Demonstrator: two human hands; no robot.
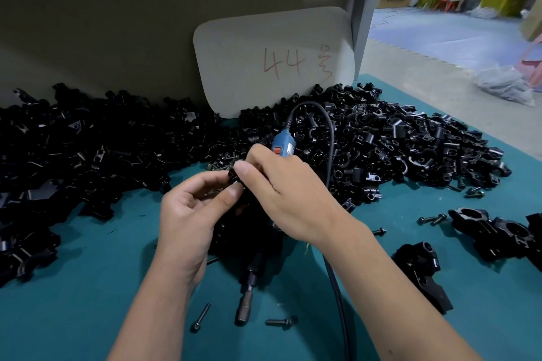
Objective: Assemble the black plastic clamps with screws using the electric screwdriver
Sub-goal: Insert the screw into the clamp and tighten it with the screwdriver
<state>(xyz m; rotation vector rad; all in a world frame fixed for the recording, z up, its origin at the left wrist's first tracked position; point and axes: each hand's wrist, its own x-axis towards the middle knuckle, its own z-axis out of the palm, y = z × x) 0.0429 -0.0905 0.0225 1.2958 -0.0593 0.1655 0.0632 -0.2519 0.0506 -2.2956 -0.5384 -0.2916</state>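
1. Light is dim and even over the green mat [88,287], brighter beyond the right hand [289,199] toward the open floor [440,35].
2. Soft shadows lie beneath both hands.
3. The black parts [410,143] lose detail left of the left hand [187,214].
4. Edges bend, wide-angle.

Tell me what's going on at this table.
A person is putting together black plastic clamps. Both the left hand and the right hand pinch a small black part between them. The electric screwdriver lies on the green mat under the hands. Loose screws lie nearby, and piles of clamp parts stretch behind.
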